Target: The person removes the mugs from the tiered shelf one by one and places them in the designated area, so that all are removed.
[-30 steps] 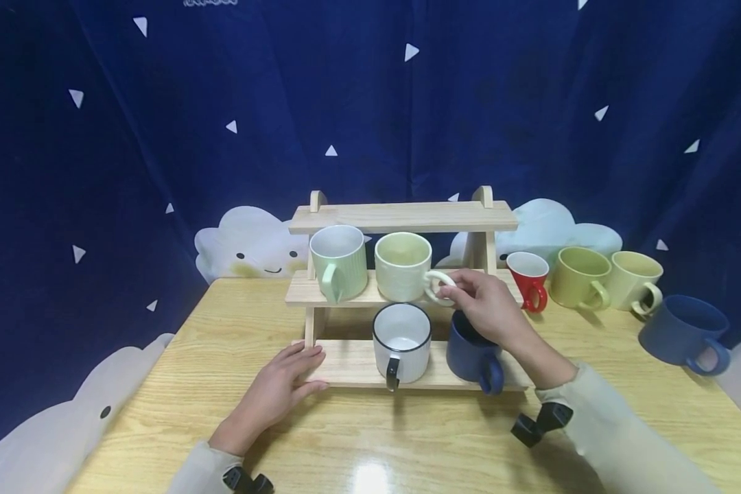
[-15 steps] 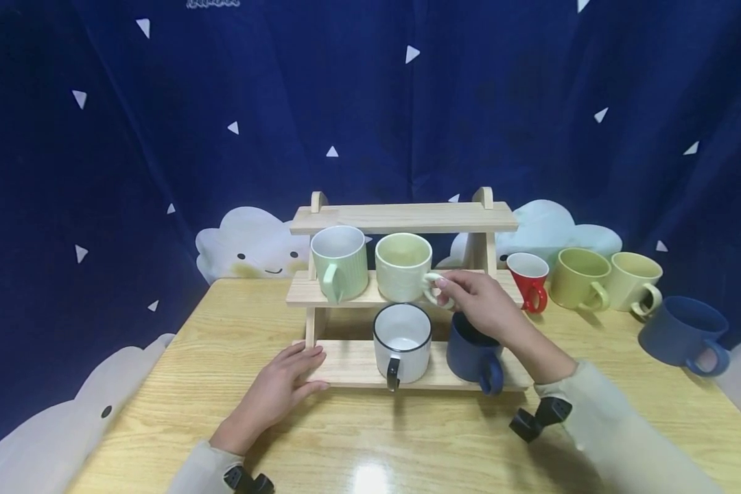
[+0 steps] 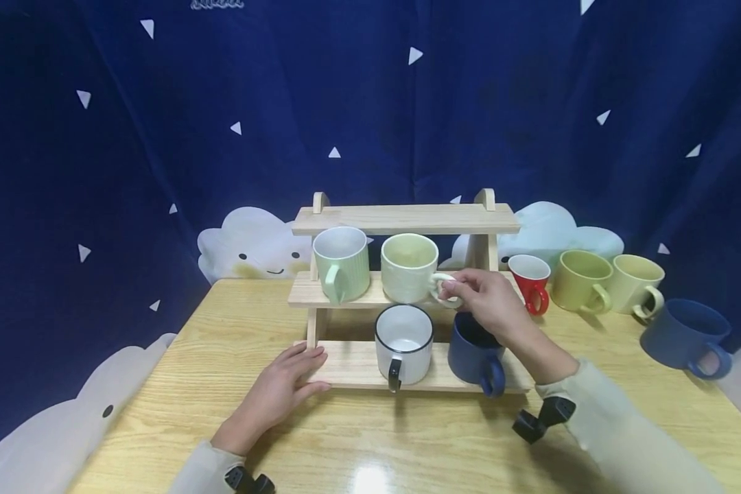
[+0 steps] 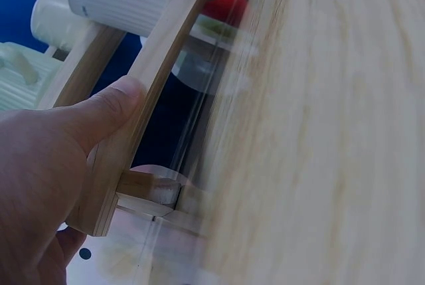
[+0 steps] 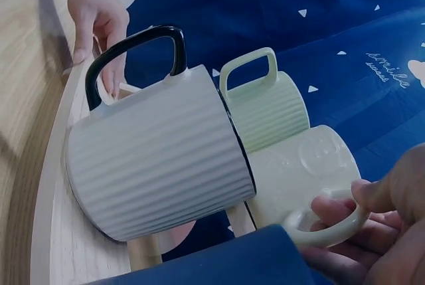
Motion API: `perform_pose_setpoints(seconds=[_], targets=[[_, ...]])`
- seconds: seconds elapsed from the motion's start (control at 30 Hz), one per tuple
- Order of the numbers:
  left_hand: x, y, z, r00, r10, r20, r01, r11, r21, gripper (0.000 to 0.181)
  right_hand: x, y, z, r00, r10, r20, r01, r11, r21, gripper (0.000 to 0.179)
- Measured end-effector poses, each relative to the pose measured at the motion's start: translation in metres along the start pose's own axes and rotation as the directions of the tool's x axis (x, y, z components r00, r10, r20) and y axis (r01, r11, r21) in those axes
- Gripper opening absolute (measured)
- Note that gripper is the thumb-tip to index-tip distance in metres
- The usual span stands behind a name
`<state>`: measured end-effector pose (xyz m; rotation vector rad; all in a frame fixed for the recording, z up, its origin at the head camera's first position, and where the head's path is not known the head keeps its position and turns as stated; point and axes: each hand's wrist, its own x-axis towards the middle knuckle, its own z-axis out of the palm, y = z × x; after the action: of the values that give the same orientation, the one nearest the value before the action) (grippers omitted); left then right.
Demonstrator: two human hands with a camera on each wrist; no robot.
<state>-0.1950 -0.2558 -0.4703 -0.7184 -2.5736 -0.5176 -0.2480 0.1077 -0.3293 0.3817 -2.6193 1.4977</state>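
My right hand (image 3: 490,302) pinches the handle of a cream mug (image 3: 409,269) on the middle shelf of a wooden rack (image 3: 407,219). In the right wrist view the thumb and fingers close round that handle (image 5: 325,232). My left hand (image 3: 280,387) grips the left end of the bottom shelf; its thumb lies along the board in the left wrist view. Left of the cream mug stands a pale green mug (image 3: 341,264). Below, on the bottom shelf, are a white mug (image 3: 403,346) with black rim and handle, and a dark blue mug (image 3: 474,353), partly behind my right hand.
Right of the rack, on the wooden table (image 3: 234,329), stand a red cup (image 3: 529,278), an olive green mug (image 3: 580,278), a pale yellow mug (image 3: 634,281) and another blue mug (image 3: 682,333). A dark blue curtain (image 3: 370,103) hangs behind.
The cream mug has shifted slightly right along the middle shelf, with my right hand at its handle. My left hand stays at the rack's left end.
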Motion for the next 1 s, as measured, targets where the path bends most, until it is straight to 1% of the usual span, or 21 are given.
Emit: perform_pose_setpoints(seconds=[0.1, 0.33, 0.47, 0.67, 0.77, 0.87, 1.0], targets=[[0.000, 0.000, 0.000, 1.000, 0.001, -0.002, -0.001, 1.000, -0.001, 0.054, -0.001, -0.002, -0.003, 1.000, 0.007, -0.017, -0.007, 1.000, 0.021, 0.021], [-0.001, 0.000, -0.001, 1.000, 0.006, -0.007, -0.006, 1.000, -0.002, 0.055, -0.009, -0.006, -0.015, 0.999, -0.025, -0.046, 0.028, 0.998, 0.061, 0.026], [-0.001, 0.001, -0.001, 1.000, 0.005, -0.009, -0.005, 1.000, -0.008, 0.055, -0.015, -0.004, -0.024, 0.998, -0.034, -0.062, 0.041, 0.994, 0.106, 0.028], [0.001, 0.002, -0.001, 1.000, -0.018, 0.024, 0.018, 1.000, -0.010, 0.055, -0.022, 0.002, -0.038, 0.993, -0.067, -0.095, 0.085, 0.977, 0.196, 0.029], [0.001, 0.002, -0.001, 1.000, -0.017, 0.026, 0.017, 1.000, -0.007, 0.055, -0.025, 0.007, -0.045, 0.992, -0.065, -0.110, 0.090, 0.965, 0.245, 0.029], [0.001, 0.002, -0.001, 1.000, -0.010, 0.015, 0.010, 1.000, -0.006, 0.056, -0.028, 0.011, -0.055, 0.991, -0.043, -0.128, 0.072, 0.971, 0.229, 0.029], [0.001, 0.001, -0.001, 1.000, -0.004, 0.006, 0.004, 1.000, -0.005, 0.055, -0.034, 0.016, -0.067, 0.987, -0.021, -0.161, 0.047, 0.986, 0.160, 0.029]])
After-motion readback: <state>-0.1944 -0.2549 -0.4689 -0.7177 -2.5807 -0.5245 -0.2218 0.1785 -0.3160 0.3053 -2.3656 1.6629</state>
